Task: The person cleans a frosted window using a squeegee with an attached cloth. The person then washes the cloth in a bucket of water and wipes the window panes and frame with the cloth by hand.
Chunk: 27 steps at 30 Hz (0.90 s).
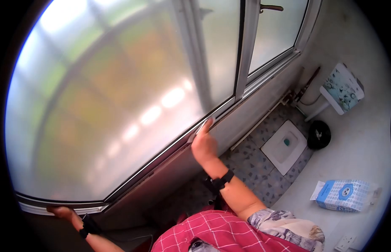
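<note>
A large frosted window pane (115,109) fills the left and middle of the view. At its lower left corner my left hand (64,213) has its fingers curled on the pale window frame (84,209). My right hand (205,147) is closed at the window's lower rail, fingers pressed onto the sill track. A small whitish patch shows beside those fingers, but I cannot make out what it is. Dark bands are around both wrists.
A squat toilet (284,147) is set in the tiled floor (246,168), with a black-lined bin (318,135) beside it. On the right wall are a patterned cistern (343,89), a blue-and-white tissue pack (344,195) and a socket (345,242). A second sash has a handle (271,7).
</note>
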{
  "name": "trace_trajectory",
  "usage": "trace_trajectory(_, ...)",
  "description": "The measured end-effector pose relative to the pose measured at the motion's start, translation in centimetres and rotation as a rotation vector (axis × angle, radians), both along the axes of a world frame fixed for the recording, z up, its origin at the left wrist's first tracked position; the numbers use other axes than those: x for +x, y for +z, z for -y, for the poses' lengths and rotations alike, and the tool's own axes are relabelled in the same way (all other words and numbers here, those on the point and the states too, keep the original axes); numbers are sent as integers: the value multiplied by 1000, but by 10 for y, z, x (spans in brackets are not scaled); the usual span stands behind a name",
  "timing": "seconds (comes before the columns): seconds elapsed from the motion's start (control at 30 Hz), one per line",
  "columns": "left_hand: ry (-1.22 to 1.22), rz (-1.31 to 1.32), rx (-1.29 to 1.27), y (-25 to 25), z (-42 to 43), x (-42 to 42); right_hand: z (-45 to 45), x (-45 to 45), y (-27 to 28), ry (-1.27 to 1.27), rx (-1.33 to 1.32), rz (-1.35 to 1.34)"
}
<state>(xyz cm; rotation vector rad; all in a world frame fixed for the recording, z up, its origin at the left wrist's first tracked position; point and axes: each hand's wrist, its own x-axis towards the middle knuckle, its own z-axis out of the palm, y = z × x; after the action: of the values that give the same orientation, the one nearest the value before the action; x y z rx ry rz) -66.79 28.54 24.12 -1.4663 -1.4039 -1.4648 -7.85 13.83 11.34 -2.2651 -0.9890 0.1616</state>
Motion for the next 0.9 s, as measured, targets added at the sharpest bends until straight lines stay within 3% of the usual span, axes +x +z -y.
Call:
trace_trajectory(0.03,43,-66,16,1,-3,-4,-5,43,25,-134,-35,-2)
trace_trajectory(0.07,-58,218,-1,-1,-7,-4,-6,60,35,-183,-96,5)
trace_trajectory(0.13,-17,241,-58,-3,-7,-1,-7,85,42,-256,-133,56)
trace_trajectory(0.3,-33,321,-57,5,-2,21,-4,82,46,-261,-163,96)
trace_trajectory(0.43,-48,347,-70,-4,-12,11,-7,28,20,-69,-154,254)
trace_trajectory(0.57,-8,189,-3,-2,-11,16,-6,37,14,-43,-63,374)
trace_trajectory(0.67,130,-64,18,-6,-7,5,-6,74,29,-88,-169,380)
trace_trajectory(0.8,73,34,6,-12,-13,-10,-6,94,13,-105,-185,467)
trace_trajectory(0.9,192,-99,37,-18,-27,-30,0,91,20,-82,-150,501)
